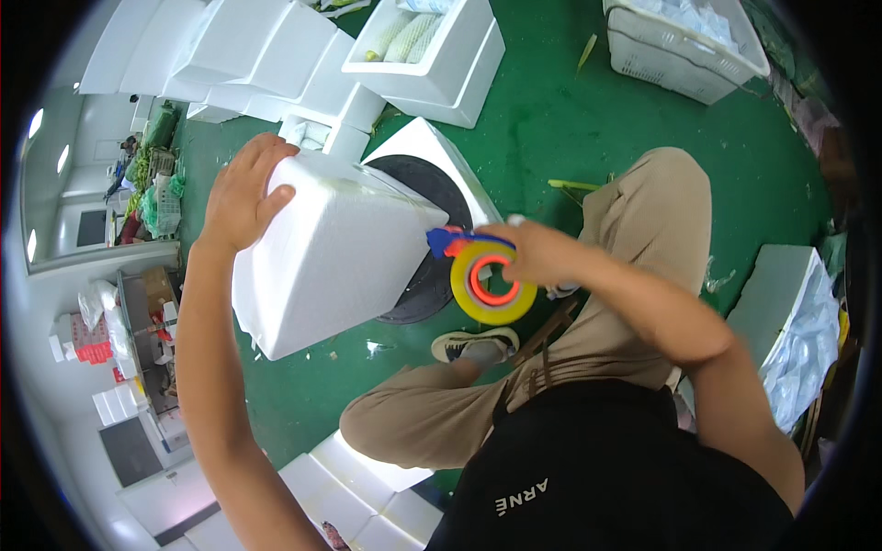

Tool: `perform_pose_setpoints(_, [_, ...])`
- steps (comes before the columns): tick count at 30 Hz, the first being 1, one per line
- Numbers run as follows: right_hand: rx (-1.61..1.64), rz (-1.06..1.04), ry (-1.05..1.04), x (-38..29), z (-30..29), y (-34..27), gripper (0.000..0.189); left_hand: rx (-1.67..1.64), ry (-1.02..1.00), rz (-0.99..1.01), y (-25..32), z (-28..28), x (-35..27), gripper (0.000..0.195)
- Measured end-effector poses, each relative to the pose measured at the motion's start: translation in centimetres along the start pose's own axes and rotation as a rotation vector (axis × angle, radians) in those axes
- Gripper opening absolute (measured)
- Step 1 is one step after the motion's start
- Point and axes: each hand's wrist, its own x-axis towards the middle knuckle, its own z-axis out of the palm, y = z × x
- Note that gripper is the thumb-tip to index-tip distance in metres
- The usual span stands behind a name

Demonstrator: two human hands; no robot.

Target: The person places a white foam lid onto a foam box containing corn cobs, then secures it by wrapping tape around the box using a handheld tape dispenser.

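Observation:
A white foam box (337,241) stands tilted in my view on a round black disc (427,289), with another white foam piece (427,141) beneath or behind the disc. My left hand (244,189) grips the box's upper left edge, fingers over the edge and thumb on the near face. In my right hand (544,251) is a tape dispenser (494,279) with a wide yellow tape roll, an orange hub and a blue-and-red head. That head is at the box's right corner; whether it touches cannot be told. A strip of clear tape seems to run along the box's upper side.
Upper left, several white foam boxes (255,48) are stacked. An open foam box (458,58) holds net-wrapped produce. A white plastic crate (682,58) stands upper right, a foam box with blue plastic film (799,344) at right. More foam boxes (358,489) lie below my knee. Leaf scraps litter the green floor (544,131).

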Motion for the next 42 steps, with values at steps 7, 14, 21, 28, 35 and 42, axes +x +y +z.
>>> perform_pose_setpoints(7, [0.455, -0.055, 0.051, -7.2, 9.9, 1.2, 0.073, 0.282, -0.112, -0.911, -9.8, 0.4, -9.5, 0.057])
perform_pose_setpoints(14, [0.402, -0.032, 0.255, -6.3, 9.1, 3.4, 0.071, 0.070, 0.104, -0.693, 7.9, 0.8, -10.4, 0.050])
perform_pose_setpoints(21, [0.418, -0.133, 0.107, -9.0, 12.0, -0.2, 0.073, 0.010, 0.330, -0.725, 10.2, 4.7, -7.8, 0.055])
perform_pose_setpoints(28, [0.164, -0.163, -0.218, -5.4, 12.4, -0.6, 0.069, 0.035, 0.002, -0.425, 11.5, 1.1, -6.7, 0.060])
perform_pose_setpoints(35, [-0.057, -0.291, -0.447, 0.3, 10.4, -2.1, 0.070, 0.100, 0.212, -0.386, 11.8, 3.4, -8.1, 0.054])
perform_pose_setpoints(42, [-0.156, -0.540, -0.793, 16.9, 13.4, -7.7, 0.059, 0.056, 0.154, -0.316, 11.0, 2.5, -7.4, 0.053])
